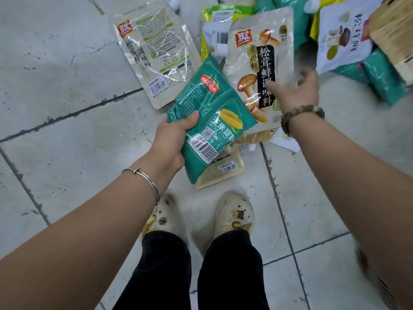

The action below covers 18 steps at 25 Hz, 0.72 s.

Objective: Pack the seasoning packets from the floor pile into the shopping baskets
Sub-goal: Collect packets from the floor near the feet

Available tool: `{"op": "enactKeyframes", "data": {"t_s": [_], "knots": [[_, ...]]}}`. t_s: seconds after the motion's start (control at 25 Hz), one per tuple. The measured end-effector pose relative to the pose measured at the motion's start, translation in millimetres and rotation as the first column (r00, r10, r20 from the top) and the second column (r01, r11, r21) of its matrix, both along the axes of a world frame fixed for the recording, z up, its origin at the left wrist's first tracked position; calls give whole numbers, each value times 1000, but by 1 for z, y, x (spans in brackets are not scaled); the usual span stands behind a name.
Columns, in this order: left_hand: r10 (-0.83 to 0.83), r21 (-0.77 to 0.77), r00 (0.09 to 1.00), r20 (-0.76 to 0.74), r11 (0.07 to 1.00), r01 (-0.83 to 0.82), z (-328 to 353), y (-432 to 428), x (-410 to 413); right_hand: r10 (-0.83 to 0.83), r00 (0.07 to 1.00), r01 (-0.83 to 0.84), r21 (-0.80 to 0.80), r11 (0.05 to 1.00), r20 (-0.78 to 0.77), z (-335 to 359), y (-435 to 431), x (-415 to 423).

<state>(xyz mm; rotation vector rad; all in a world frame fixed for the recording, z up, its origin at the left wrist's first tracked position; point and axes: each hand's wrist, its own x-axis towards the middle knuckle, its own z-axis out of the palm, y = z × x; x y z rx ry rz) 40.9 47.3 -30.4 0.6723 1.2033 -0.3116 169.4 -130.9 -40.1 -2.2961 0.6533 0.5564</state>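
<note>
Left hand (176, 142) grips teal packet (212, 117) along its long edge, thumb on top, clear of floor (67, 108). Beige packet (220, 173) possibly stacked under it; can't confirm. Right hand (298, 89) blurred, fingers loosely spread, empty, over mushroom packet (261, 63) on pile. I judge pouches light, floppy, slick film, contents shifting. Best hold: sealed edge, or pinch across middle.

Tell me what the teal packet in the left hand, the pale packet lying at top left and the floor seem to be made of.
Teal packet: likely plastic film, matte; it creases softly in the grip of the left hand. Pale packet: glossy plastic film; bright glare lines along its wrinkles. Floor: hard glazed tiles, probably ceramic; dark grout lines, sheen, scuffs.
</note>
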Motion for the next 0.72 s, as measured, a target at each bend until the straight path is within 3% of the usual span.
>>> {"op": "enactKeyframes", "data": {"t_s": [0.08,0.16,0.28,0.44,0.72], "knots": [[32,24,999,-9,999,-32,-4,-3,4,44,986,-39,34,999,-159,-18,-1,15],[55,38,998,-18,998,-54,-5,-5,7,105,963,-128,-76,989,-248,-25,0,26],[73,54,996,-57,996,-70,-6,-2,7,144,969,-181,-185,966,-199,-25,4,29],[51,41,994,-95,998,-47,5,2,4,-26,997,28,25,999,-77,-8,-11,7],[-94,49,996,-8,994,95,72,-15,11,-299,954,288,233,929,14,98,-63,-33]]}}
